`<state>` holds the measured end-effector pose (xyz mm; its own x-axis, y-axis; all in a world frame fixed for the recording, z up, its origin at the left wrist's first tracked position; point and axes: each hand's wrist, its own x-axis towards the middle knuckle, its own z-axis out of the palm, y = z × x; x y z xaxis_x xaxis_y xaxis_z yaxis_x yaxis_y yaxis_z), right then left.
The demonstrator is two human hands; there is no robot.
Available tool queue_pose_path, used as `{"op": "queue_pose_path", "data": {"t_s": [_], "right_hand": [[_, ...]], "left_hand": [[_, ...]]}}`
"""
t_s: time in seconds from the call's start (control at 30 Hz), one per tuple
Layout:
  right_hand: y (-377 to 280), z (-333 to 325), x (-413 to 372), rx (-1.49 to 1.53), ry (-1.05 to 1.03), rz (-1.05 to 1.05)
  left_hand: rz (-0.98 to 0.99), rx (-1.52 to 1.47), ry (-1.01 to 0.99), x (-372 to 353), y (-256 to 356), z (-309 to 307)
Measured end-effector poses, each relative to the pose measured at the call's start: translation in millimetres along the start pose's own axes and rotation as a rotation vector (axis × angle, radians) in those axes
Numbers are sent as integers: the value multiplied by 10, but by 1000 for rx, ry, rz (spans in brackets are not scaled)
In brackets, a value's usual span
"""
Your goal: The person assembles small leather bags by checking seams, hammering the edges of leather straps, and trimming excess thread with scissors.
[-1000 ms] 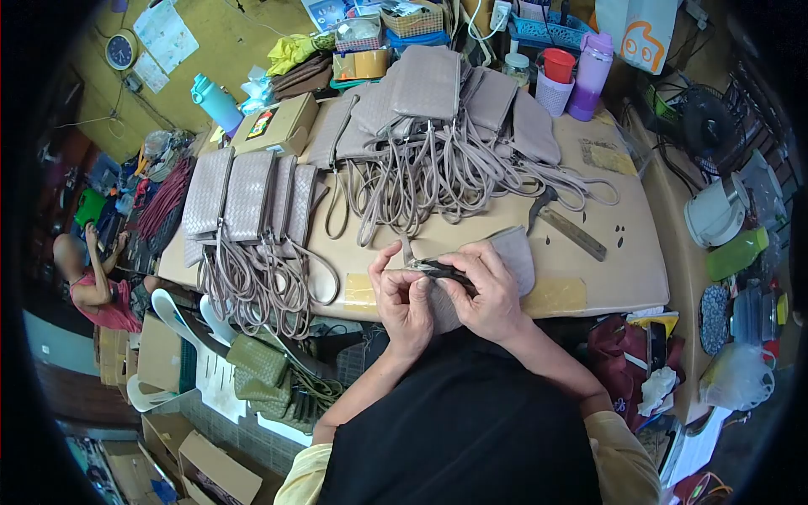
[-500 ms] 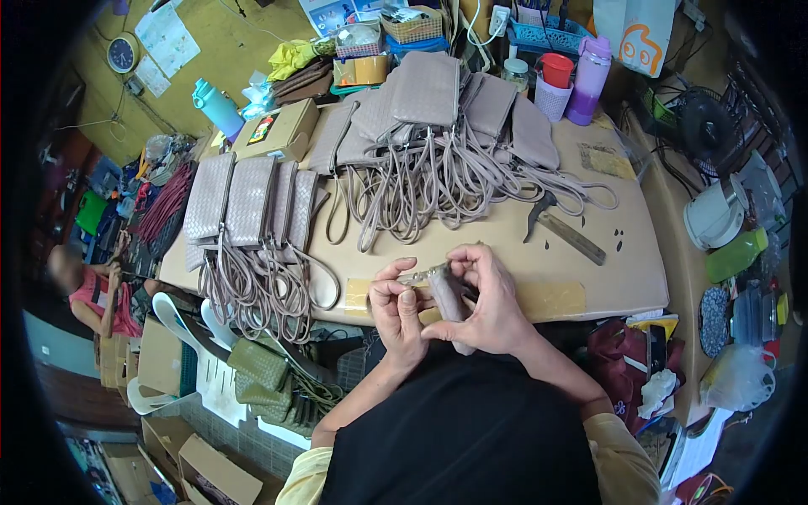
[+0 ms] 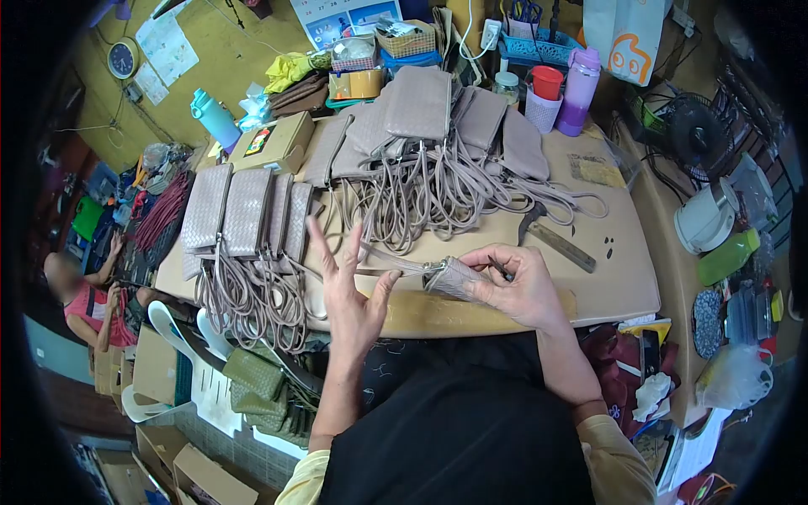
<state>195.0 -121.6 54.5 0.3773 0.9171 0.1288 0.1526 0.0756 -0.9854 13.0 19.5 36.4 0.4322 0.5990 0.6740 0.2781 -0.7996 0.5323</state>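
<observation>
My right hand [image 3: 513, 290] is closed on a taupe woven pouch [image 3: 454, 279], held folded or bunched above the table's front edge. A small dark object [image 3: 500, 268] pokes out between that hand's fingers. From the pouch's metal-fitted end, a thin strap [image 3: 389, 263] runs left toward my left hand [image 3: 347, 295]. That hand is raised with its fingers spread, thumb close beside the strap. Behind my hands lie stacked taupe pouches [image 3: 418, 101] with looped wrist straps [image 3: 421, 198]. A second stack of woven pouches [image 3: 248, 210] lies to the left, its straps hanging forward.
A hammer [image 3: 560, 242] lies on the tan table [image 3: 627, 278] at right. Bottles, baskets and a cardboard box [image 3: 273, 139] line the back. Green woven pouches [image 3: 257, 374] rest on a white chair [image 3: 215, 391] at lower left. Another person [image 3: 88, 295] sits far left.
My left hand has come away from the pouch, moved left and up, and spread its fingers. My right hand has shifted right with the pouch, now tilted sideways with its strap stretched left.
</observation>
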Motion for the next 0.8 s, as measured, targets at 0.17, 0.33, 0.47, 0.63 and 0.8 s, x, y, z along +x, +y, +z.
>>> {"op": "queue_pose_path", "data": {"t_s": [0.17, 0.33, 0.47, 0.63, 0.8], "right_hand": [[-110, 33, 20, -35, -27, 70], [-85, 113, 50, -72, -29, 107], [-169, 135, 35, 18, -8, 105], [-38, -5, 89, 25, -119, 19], [-21, -67, 182, 145, -207, 10]], "left_hand": [[-287, 316, -342, 161, 197, -451], [151, -29, -95, 75, 428, -193], [165, -293, -51, 24, 230, 217], [185, -268, 9, -41, 217, 313], [206, -285, 24, -40, 176, 418]]}}
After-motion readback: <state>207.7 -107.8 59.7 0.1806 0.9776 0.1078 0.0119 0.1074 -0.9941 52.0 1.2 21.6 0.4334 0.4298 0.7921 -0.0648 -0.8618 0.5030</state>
